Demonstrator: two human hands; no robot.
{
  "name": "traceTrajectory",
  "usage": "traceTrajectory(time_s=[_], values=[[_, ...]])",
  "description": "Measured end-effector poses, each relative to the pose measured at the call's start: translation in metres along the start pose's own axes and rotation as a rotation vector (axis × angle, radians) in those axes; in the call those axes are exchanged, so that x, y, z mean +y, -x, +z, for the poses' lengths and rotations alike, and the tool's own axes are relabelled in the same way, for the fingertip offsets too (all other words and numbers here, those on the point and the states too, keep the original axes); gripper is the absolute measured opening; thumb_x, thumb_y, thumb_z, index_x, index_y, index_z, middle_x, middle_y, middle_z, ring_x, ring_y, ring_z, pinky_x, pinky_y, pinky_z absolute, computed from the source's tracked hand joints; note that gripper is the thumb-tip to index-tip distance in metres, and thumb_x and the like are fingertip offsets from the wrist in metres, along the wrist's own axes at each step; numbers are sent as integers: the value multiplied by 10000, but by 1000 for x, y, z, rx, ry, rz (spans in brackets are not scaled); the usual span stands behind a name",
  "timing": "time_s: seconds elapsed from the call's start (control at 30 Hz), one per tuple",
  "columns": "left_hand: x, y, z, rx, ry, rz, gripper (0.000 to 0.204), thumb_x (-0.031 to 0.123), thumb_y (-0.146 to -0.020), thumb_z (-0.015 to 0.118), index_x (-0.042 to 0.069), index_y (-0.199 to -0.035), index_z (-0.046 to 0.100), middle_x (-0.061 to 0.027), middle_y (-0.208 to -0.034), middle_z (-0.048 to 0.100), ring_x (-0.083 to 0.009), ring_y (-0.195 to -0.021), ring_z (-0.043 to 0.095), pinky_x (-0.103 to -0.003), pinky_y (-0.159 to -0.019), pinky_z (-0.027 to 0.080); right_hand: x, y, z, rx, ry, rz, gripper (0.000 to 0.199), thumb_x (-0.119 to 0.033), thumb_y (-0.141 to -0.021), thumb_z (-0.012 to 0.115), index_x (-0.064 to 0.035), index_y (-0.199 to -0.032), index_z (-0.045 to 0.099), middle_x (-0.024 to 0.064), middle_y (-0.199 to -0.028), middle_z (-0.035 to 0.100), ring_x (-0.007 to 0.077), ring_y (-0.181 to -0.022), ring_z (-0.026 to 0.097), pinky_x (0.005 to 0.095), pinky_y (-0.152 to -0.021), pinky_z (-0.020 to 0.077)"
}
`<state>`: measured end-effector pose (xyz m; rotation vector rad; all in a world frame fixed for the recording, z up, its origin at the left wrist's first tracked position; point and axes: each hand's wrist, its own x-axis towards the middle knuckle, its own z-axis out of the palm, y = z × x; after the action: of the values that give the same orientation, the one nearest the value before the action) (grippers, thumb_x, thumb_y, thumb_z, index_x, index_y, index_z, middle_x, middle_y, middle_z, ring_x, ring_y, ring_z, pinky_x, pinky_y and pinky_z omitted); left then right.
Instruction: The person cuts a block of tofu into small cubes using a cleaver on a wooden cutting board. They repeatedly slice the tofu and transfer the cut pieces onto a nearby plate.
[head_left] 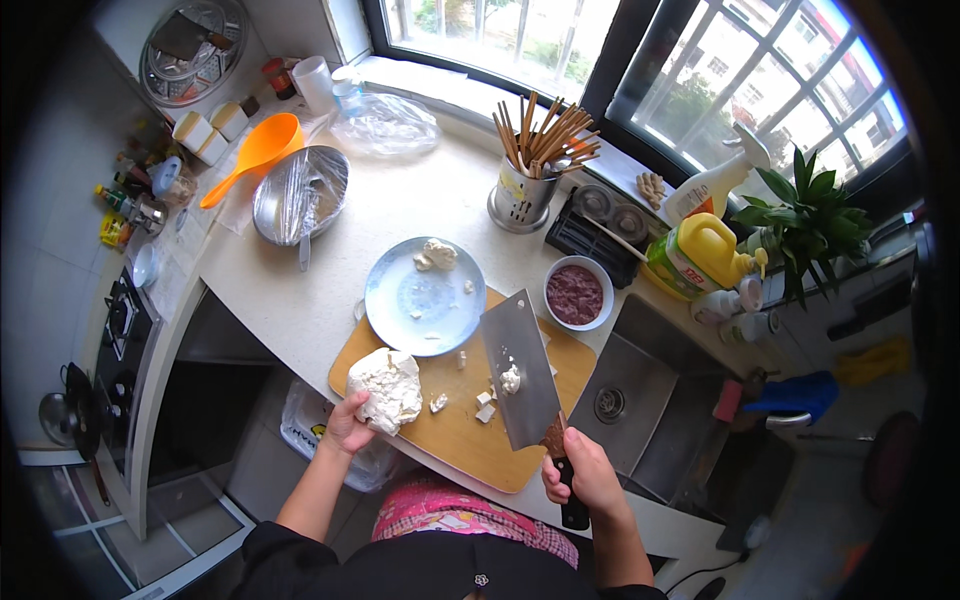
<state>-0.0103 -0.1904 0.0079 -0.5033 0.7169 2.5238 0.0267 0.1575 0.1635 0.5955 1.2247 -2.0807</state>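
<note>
The left hand [347, 425] cups a white tofu block [386, 388] at the cutting board's [470, 430] left edge. The right hand [585, 472] is clenched around a cleaver [520, 370], whose blade lies over the board.

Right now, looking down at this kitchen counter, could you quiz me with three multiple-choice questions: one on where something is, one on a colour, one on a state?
1. Where does the block of white tofu lie?
A. on the wooden cutting board
B. in the sink
C. on the stove

2. What colour is the big ladle near the steel bowl?
A. green
B. orange
C. black

3. What is the right hand doing?
A. resting open
B. holding a cup
C. closed on the cleaver

Answers: 1 A, the left hand steadies it at the board's left end; 2 B, its scoop is bright orange; 3 C, the fingers wrap the dark handle, blade over the board.
</note>
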Motion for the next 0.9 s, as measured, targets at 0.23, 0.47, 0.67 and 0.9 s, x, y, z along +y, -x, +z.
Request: traceTrajectory(time_s=[0.23,0.47,0.67,0.9], values=[[25,-8,10,7,22,-309,635,99,-833,649,10,-1392,362,-170,-1346,506,-321,-1242,501,-482,-1065,391,8,-1,-9,1,-22,-11,355,-363,-1039,332,-37,-1066,469,58,-660,499,105,-452,399,255,-423,365],[34,-27,15,70,-73,-526,547,82,-869,619,11,-1363,396,-168,-1342,513,-297,-1236,511,-455,-1073,392,9,-1,-11,-7,-26,-13,357,-370,-1037,337,-38,-1061,468,58,-658,502,105,-449,402,256,-419,365],[20,-34,25,61,-43,-561,576,98,-871,612,29,-1388,367,-168,-1371,482,-304,-1273,472,-487,-1091,357,9,-1,-12,-5,-26,8,358,-371,-1037,338,-39,-1065,470,58,-657,500,107,-452,405,256,-423,369],[24,-29,29,171,32,-649,651,230,-883,604,53,-1425,288,-210,-1415,383,-412,-1311,380,-638,-1066,304,10,0,-15,10,-48,22,337,-355,-1038,342,-45,-1077,471,55,-660,499,106,-456,405,255,-428,370]])
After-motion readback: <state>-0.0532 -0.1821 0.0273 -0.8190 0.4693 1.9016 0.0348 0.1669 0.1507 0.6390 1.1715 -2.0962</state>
